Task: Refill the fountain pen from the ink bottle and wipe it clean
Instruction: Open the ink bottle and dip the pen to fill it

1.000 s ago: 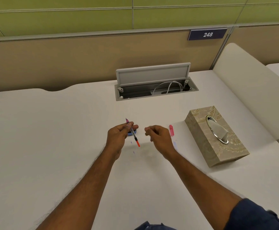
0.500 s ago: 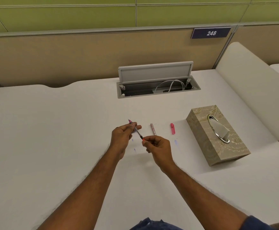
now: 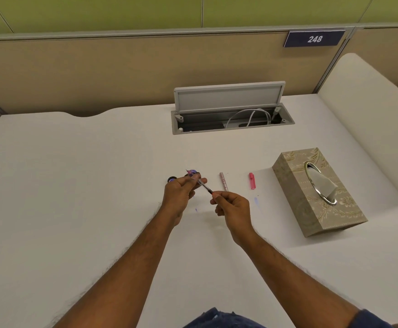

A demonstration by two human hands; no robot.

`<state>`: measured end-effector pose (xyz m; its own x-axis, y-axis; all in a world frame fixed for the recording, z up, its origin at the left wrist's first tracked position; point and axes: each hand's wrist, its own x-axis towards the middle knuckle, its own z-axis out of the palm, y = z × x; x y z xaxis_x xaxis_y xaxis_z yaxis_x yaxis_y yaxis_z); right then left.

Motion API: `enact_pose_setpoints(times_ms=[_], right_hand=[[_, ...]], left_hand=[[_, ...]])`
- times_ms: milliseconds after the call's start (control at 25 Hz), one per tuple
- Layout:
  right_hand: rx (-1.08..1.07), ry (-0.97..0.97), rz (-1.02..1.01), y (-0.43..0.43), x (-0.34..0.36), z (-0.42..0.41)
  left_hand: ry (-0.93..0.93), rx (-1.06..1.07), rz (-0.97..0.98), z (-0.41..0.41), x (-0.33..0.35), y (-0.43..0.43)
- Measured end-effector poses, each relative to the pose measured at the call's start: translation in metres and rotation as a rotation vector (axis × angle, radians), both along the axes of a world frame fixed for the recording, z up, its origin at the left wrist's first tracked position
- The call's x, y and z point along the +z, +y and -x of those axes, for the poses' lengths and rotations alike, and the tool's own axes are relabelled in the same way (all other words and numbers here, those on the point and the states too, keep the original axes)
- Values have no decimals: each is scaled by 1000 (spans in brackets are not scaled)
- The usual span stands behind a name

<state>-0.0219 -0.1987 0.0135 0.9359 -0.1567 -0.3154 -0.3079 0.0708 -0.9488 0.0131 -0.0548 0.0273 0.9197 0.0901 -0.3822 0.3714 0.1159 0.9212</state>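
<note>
My left hand [image 3: 181, 191] grips the nib section of the fountain pen [image 3: 202, 184] with its thin converter, nib pointing away over the ink bottle [image 3: 193, 172], which is mostly hidden behind my fingers. My right hand [image 3: 232, 208] pinches the red end of the converter between thumb and forefinger. A dark bottle cap [image 3: 171, 179] peeks out left of my left hand. The pink patterned pen barrel [image 3: 224, 181] lies on the white desk [image 3: 74, 197] just beyond my right hand. The pink pen cap [image 3: 252, 181] lies to its right.
A patterned tissue box [image 3: 316, 195] with a tissue sticking out stands at the right. An open cable hatch [image 3: 231, 114] with a white cord sits at the back. Small blue ink smears [image 3: 256, 201] mark the desk. A cream partition [image 3: 368, 110] rises at the far right.
My right hand moved left from empty air and took hold of the converter's red end. The pen barrel, hidden behind that hand at first, now shows on the desk.
</note>
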Motion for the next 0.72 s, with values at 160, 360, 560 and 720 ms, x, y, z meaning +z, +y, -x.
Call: enact_pose_setpoints(times_ms=[160,360,560,720], right_hand=[[-6,21,-24,1,-4,-1],[-35,14,1,-5,-1,-10],[-33,-54,315,-18,6,-38],[112,-181,638,-20,22,-63]], left_hand=[[3,-3,14,-2,-3,0],[-77,-60,-211,-1,-5,6],[-403,81,-726,-2,-3,27],[-441,45,-807,-29,3,41]])
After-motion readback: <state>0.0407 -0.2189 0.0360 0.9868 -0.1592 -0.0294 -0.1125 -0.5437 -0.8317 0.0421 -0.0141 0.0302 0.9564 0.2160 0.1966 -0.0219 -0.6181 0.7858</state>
